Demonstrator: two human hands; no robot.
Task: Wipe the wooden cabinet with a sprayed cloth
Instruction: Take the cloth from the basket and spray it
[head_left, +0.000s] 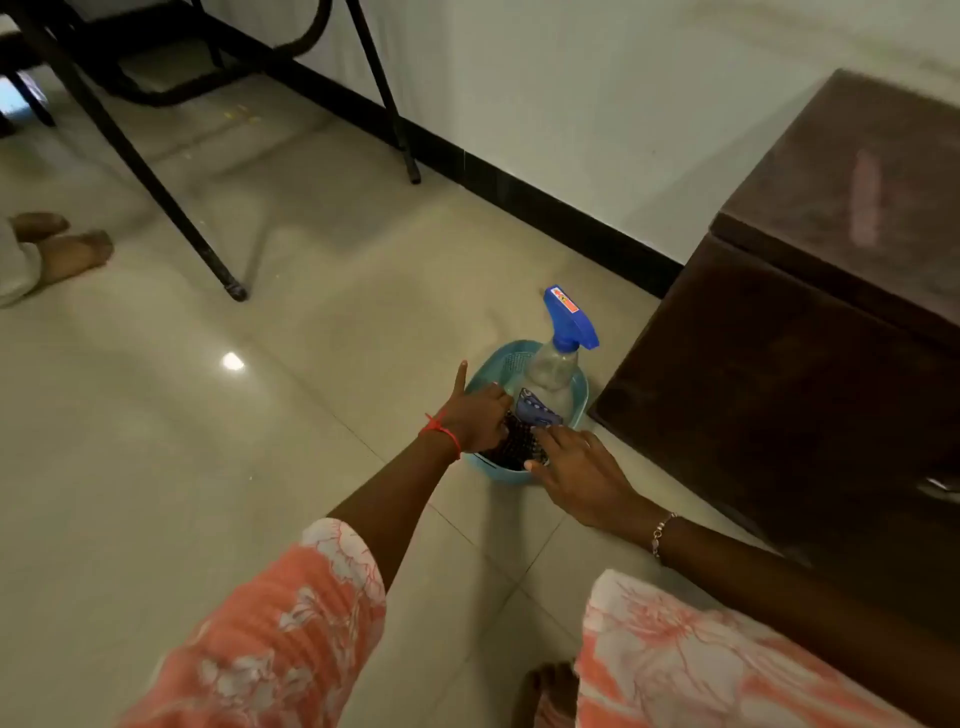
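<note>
One basket holds one spray bottle and one cloth, which the left grip seemingly pinches and the right grip touches with straight fingers.

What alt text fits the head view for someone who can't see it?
In a blue basket on the tiled floor, the left hand grips a dark cloth and the right hand touches it. A spray bottle stands in the basket, beside the dark wooden cabinet.
</note>
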